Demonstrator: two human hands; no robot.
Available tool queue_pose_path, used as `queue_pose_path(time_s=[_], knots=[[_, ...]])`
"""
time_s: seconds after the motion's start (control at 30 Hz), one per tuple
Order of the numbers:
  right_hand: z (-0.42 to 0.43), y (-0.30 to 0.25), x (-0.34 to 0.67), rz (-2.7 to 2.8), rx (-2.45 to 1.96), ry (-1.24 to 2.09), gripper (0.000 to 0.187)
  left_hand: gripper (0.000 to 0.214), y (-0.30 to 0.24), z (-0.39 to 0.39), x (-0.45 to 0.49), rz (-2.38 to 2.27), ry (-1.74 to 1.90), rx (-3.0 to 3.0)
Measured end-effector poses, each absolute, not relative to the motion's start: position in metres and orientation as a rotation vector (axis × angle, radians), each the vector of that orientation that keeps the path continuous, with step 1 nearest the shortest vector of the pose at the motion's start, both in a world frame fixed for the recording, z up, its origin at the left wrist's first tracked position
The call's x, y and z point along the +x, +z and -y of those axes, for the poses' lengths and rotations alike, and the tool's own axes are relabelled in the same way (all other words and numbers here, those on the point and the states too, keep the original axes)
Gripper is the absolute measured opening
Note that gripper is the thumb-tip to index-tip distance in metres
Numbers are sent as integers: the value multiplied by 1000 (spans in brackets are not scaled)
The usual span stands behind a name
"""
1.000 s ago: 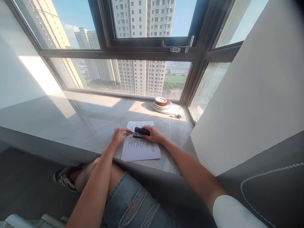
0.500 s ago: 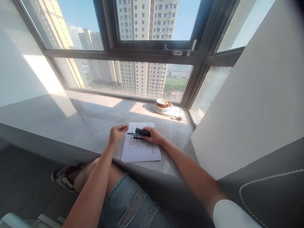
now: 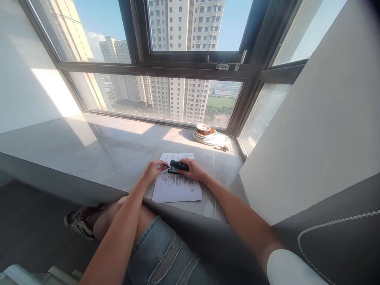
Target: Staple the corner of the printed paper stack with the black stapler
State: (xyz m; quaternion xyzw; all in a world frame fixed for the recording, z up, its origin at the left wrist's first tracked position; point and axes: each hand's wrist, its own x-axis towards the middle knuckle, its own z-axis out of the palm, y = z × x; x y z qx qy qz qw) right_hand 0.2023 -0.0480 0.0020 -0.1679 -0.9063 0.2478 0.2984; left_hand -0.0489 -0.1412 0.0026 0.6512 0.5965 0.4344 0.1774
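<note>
A black stapler [image 3: 179,166] is held over the upper part of a printed sheet of paper [image 3: 177,193], its metal staple tray sticking out to the left from under the raised black top. My right hand [image 3: 194,168] is closed around the stapler's right end. At the left end, my left hand [image 3: 153,170] pinches the metal tray between thumb and fingers. The fingers partly cover the tray, so whether a staple is there cannot be made out. Lines of print cover the paper's upper half; its lower part is blank.
The paper lies on a grey tiled window ledge [image 3: 127,158], close to its front edge. Coiled rolls [image 3: 204,134] and a small dark tangle, perhaps keys [image 3: 221,149], lie by the window frame [image 3: 190,71]. A slanted wall [image 3: 297,130] bounds the right side.
My left hand has moved right and closed in on the stapler's metal tray, which stood uncovered before. My right hand and the paper stay nearly in place.
</note>
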Motion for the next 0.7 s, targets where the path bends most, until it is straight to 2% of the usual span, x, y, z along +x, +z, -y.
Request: queue_pose_path(time_s=[0.7], knots=[[48, 4, 203, 2413, -444, 696, 31, 24, 0, 146, -61, -1914, 1093, 1825]])
